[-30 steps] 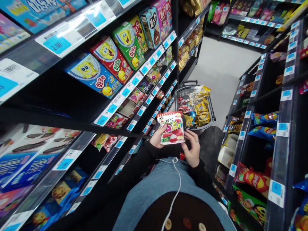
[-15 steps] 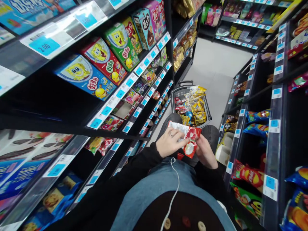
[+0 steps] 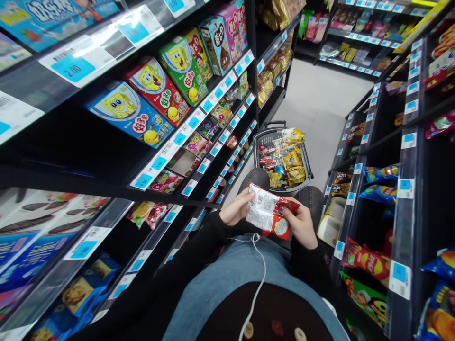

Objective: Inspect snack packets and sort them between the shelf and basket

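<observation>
A red and white snack packet [image 3: 266,211] is stretched between my two hands above my lap, its printed side with a barcode facing up. My left hand [image 3: 236,207] grips its left edge. On the other side, my right hand [image 3: 303,223] pinches the right end, thumb on top and fingers curled underneath. Just beyond my knees stands a grey shopping basket [image 3: 307,163], filled with several yellow, red and blue snack packets [image 3: 292,158].
On the left, a black shelf holds SpongeBob snack boxes [image 3: 119,108] behind price labels [image 3: 159,163]. The right shelf bears chip bags [image 3: 366,255] and blue packets [image 3: 382,192]. Ahead, the pale floor [image 3: 320,94] leads to another shelf [image 3: 355,40]. A white cable [image 3: 261,279] hangs down my front.
My left hand has moved from on top of the packet to its left edge. The packet shows more of its white printed side, and my right hand has shifted its grip.
</observation>
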Demonstrator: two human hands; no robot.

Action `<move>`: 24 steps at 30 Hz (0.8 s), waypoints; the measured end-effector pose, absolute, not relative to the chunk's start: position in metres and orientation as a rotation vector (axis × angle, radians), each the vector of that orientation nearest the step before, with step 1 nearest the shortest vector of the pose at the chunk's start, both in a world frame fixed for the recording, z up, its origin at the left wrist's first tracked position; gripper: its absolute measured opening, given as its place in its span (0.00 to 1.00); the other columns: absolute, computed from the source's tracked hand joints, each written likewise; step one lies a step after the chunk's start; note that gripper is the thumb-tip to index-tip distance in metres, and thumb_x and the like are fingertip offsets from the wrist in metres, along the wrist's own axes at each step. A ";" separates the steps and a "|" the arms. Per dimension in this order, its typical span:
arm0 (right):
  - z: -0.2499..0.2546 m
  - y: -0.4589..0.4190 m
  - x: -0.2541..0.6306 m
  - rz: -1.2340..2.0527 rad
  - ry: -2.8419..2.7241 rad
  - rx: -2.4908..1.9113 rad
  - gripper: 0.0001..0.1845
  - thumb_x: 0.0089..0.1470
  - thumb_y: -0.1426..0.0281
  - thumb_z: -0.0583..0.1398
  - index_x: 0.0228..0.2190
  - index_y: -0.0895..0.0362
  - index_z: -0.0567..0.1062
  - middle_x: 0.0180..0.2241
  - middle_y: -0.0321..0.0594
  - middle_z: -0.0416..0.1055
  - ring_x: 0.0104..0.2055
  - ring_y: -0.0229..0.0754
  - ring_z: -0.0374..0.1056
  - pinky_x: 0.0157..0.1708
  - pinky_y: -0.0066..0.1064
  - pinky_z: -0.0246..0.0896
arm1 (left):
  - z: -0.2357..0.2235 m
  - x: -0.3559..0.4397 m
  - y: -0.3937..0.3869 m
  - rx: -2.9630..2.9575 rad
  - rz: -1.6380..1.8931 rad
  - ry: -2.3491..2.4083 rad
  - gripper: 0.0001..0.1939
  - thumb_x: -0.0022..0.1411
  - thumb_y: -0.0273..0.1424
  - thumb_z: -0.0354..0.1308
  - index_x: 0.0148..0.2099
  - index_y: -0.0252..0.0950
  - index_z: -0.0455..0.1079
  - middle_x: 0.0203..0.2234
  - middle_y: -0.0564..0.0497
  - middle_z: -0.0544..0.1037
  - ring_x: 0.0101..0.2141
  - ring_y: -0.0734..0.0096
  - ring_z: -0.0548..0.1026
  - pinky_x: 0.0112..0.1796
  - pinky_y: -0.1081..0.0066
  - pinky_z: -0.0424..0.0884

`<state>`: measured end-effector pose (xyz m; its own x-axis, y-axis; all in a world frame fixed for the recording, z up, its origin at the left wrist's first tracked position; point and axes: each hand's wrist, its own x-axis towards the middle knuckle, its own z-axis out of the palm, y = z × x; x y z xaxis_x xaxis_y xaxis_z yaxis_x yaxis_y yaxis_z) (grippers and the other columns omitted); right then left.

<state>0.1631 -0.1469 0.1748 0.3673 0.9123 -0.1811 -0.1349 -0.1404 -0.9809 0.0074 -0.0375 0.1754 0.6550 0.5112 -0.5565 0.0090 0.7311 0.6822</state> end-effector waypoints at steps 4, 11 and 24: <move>0.172 -0.145 0.167 1.137 -0.749 -1.406 0.16 0.45 0.63 0.62 0.37 0.55 0.74 0.37 0.40 0.75 0.39 0.44 0.69 0.42 0.36 0.63 | 0.178 0.008 -0.040 0.556 0.240 0.771 0.21 0.48 0.29 0.62 0.46 0.31 0.66 0.36 0.43 0.76 0.35 0.63 0.75 0.36 0.68 0.69; 0.141 -0.143 0.153 1.582 -0.338 -1.159 0.21 0.41 0.63 0.65 0.40 0.56 0.72 0.41 0.41 0.74 0.43 0.48 0.70 0.47 0.42 0.62 | 0.171 0.013 -0.038 0.586 0.306 0.913 0.18 0.43 0.21 0.61 0.40 0.31 0.69 0.30 0.45 0.78 0.28 0.67 0.76 0.33 0.70 0.70; 0.126 -0.144 0.159 1.452 -0.352 -1.240 0.22 0.35 0.65 0.67 0.36 0.59 0.75 0.35 0.42 0.76 0.37 0.47 0.72 0.43 0.42 0.64 | 0.166 0.004 -0.029 0.745 0.236 0.860 0.24 0.36 0.21 0.68 0.40 0.28 0.69 0.30 0.45 0.78 0.30 0.67 0.76 0.36 0.69 0.70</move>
